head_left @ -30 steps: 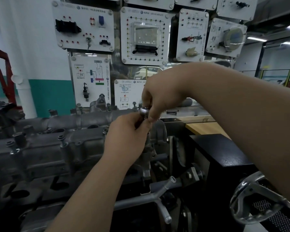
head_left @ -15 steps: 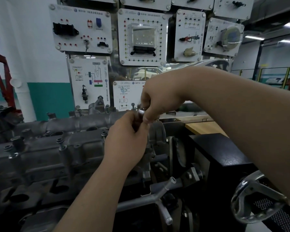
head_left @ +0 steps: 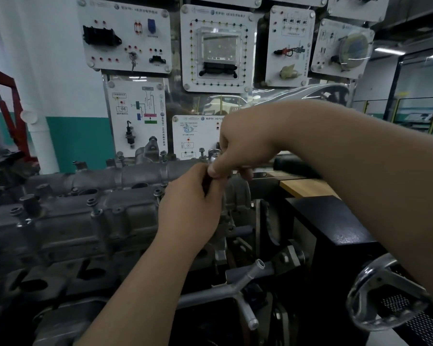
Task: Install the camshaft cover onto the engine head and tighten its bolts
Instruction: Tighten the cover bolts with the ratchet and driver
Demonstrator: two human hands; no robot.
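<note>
Head view: the camshaft cover (head_left: 90, 221), a rough grey cast-metal block with ribs and rounded bosses, sits on the engine head (head_left: 48, 278), dark and full of cut-outs, at the lower left. Several flanged bolts (head_left: 93, 204) stand upright along its top. At the cover's right end the two hands meet. The left hand (head_left: 193, 208) rises from below, fingers curled shut around something that the hand hides. The right hand (head_left: 245, 146) reaches across from the right, its fingers pinched closed on a small shiny metal cylinder (head_left: 213, 154), seemingly the head of a tool; the thumb tip touches the left hand's knuckles.

Against half a second ago, the hands hold the same pose at the same spot; the camera has tipped slightly, so the wall panels sit a little higher in the picture.

A wooden bench (head_left: 308, 187) edge shows behind the right forearm, a black box (head_left: 335, 228) beside it, and a chromed handwheel (head_left: 385, 295) at the lower right. Behind stand white training panels (head_left: 218, 46) with mounted electrical parts, a white and teal wall (head_left: 73, 141), and a red steel frame (head_left: 13, 101).
</note>
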